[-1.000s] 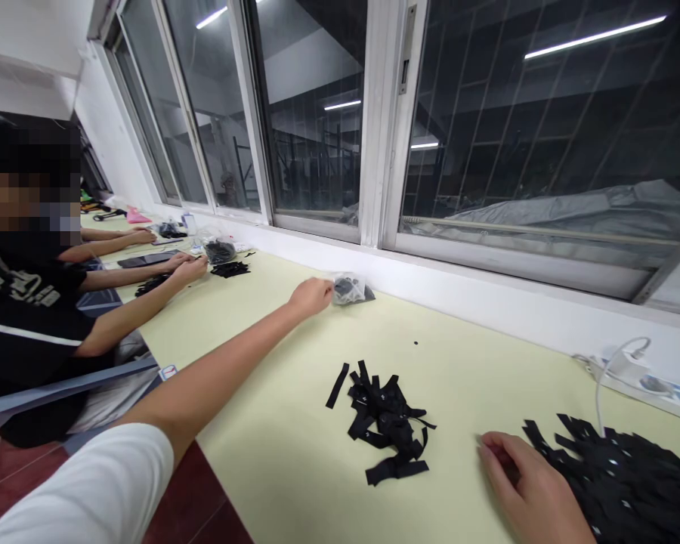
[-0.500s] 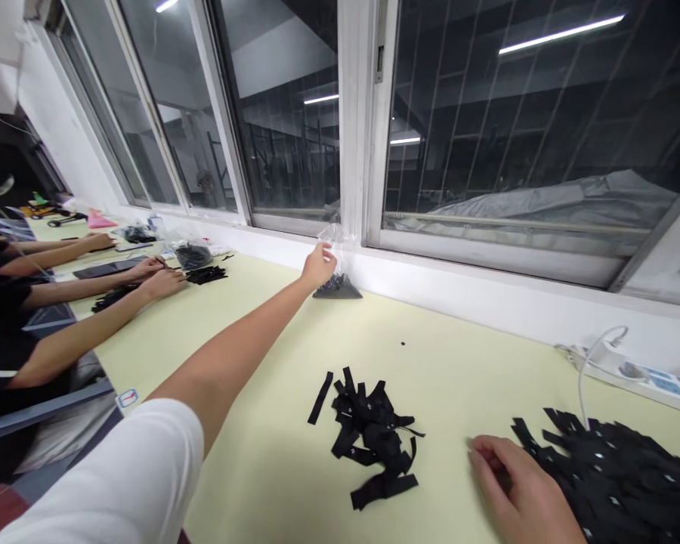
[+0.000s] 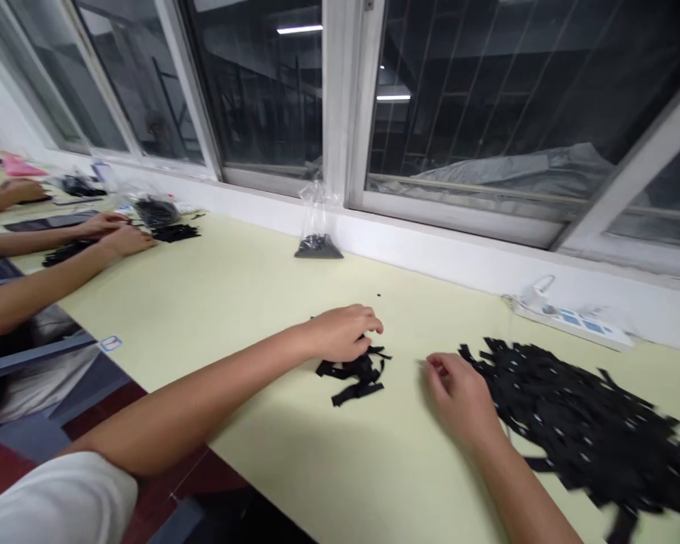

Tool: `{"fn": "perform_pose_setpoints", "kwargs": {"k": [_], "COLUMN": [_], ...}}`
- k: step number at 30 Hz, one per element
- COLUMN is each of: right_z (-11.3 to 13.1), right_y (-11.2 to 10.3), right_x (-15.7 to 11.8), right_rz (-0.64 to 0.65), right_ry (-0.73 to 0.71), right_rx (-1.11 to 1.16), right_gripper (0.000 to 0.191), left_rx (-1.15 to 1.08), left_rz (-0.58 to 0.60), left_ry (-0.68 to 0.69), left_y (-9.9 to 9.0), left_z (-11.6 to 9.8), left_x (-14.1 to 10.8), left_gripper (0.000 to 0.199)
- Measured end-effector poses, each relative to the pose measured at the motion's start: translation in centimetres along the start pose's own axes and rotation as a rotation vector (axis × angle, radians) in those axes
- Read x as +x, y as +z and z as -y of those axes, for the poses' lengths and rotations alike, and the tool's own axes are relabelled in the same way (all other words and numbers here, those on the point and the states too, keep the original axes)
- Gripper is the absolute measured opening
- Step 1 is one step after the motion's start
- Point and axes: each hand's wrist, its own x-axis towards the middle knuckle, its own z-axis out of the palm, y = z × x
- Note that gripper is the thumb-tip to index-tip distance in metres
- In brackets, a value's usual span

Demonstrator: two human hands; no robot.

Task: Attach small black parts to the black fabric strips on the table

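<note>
My left hand (image 3: 348,332) is over the small pile of black fabric strips (image 3: 360,372), its fingers curled; whether they hold something small is hidden. My right hand (image 3: 459,389) is over the table between the two piles, thumb and fingers pinched together, and what is between them cannot be made out. Right of it lies a large heap of black strips (image 3: 583,423) with small light marks. A clear plastic bag (image 3: 319,242) with small dark pieces stands against the wall. One small black piece (image 3: 378,295) lies on the yellow table (image 3: 249,279).
A white power strip (image 3: 572,321) with a plug and cable lies along the wall at the right. On the left, other people's hands (image 3: 125,240) work by black strips (image 3: 175,233) and a bag of dark pieces (image 3: 156,210).
My left hand has left the plastic bag and come back over the small pile of strips. The view has shifted, and more of the large heap shows.
</note>
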Motion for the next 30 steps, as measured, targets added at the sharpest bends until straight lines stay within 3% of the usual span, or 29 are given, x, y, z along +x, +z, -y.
{"fn": "perform_pose_setpoints", "kwargs": {"k": [2,5,10,12,16,20,23,25,28,30], "right_z": [0.5,0.5,-0.1,-0.3,-0.7,-0.8,-0.7,-0.6,-0.5,-0.5], "right_y": [-0.3,-0.5,-0.5,-0.5,-0.5,-0.8,-1.3,-1.5,-1.6,-1.6], "right_x": [0.0,0.1,0.6,0.8,1.3,1.7,1.7,1.6,1.5,1.5], "right_rz": [-0.01,-0.027,-0.055,-0.055,-0.046,-0.031,-0.031,-0.034,-0.033,-0.027], "right_ry": [0.017,0.022,0.067,0.068,0.074,0.068,0.05,0.049,0.063,0.071], "right_rx": [0.0,0.013,0.005,0.008,0.002,-0.017,-0.019,-0.021,-0.02,-0.016], "right_gripper": [0.022,0.019,0.018,0.018,0.018,0.017,0.017,0.017,0.018,0.018], "left_rx": [0.007,0.048,0.132,0.12,0.131,0.125,0.117,0.129,0.215,0.248], "left_rz": [-0.057,-0.108,-0.045,-0.009,-0.063,-0.165,-0.079,-0.004,-0.083,-0.169], "left_ry": [-0.064,-0.164,-0.335,-0.307,-0.298,-0.319,-0.248,-0.175,-0.22,-0.349], "left_y": [0.5,3.0,7.3,7.4,5.6,5.0,6.5,7.6,8.0,7.1], "left_z": [-1.3,-2.0,0.4,2.1,4.2,3.0,0.5,-0.5,0.5,2.4], "left_x": [1.1,1.6,1.2,1.4,2.2,1.7,0.8,0.6,0.9,1.2], "left_gripper": [0.041,0.066,0.066,0.064,0.062,0.074,0.087,0.076,0.06,0.061]}}
